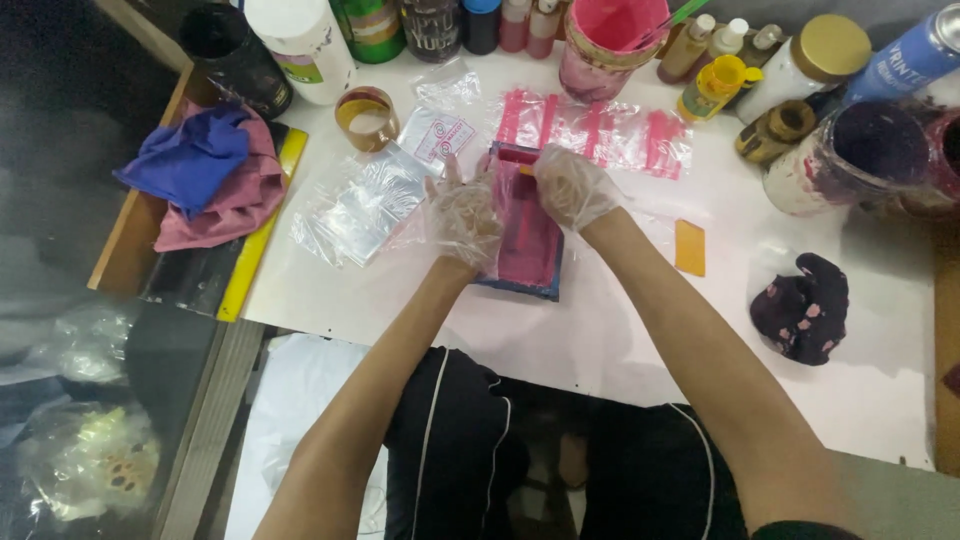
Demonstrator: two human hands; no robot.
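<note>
Head view is showing a small blue-framed printing screen [528,240], stained pink, sitting just above the middle of the frame on a white table [600,340]. Both hands are wearing thin clear plastic gloves and are working at its upper end. Left hand [462,215] is lying with fingers spread along the screen's left edge, pressing on it rather than closing around it. Right hand [573,187] is curling its fingers over the screen's top right corner, next to a red-and-blue strip at the top edge; whether it is gripping that strip I cannot tell. Clear plastic bags [355,210] are lying in a loose pile to the left of the screen, and bags with pink stripes [600,130] are spreading out just above it. An orange card [690,247] is resting to the right, near the right forearm. Farther out, a blue and pink cloth [205,175] is bunching at upper left, a dark spotted rag [803,305] is lying at right, and jars and bottles [800,60] are crowding the top edge.
</note>
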